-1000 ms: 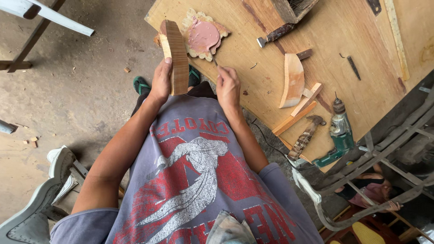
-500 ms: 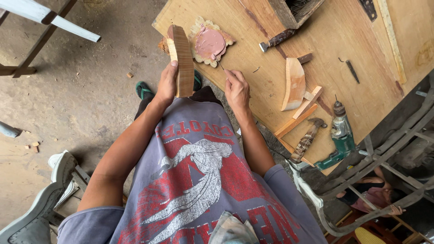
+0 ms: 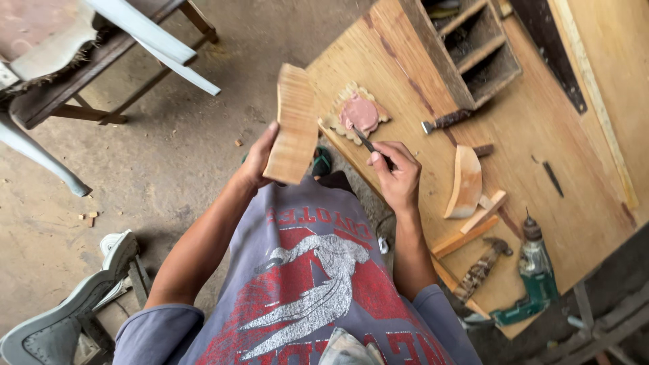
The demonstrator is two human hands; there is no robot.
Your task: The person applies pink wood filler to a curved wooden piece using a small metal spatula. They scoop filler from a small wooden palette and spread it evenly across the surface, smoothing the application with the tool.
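Over the tabletop's (image 3: 541,128) near edge, your left hand (image 3: 258,161) grips a curved wood block (image 3: 293,123), held up off the surface just beside the pink putty (image 3: 359,112). Your right hand (image 3: 399,177) is clenched around a thin knife (image 3: 370,144) whose tip touches the putty. Farther right lie a second curved piece (image 3: 465,181), wood strips (image 3: 473,226), a hammer (image 3: 481,268) and a green drill (image 3: 535,280).

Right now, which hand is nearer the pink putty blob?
Right. The right hand dips a tool into the pink putty; the left hand holds a curved wooden piece beside it.
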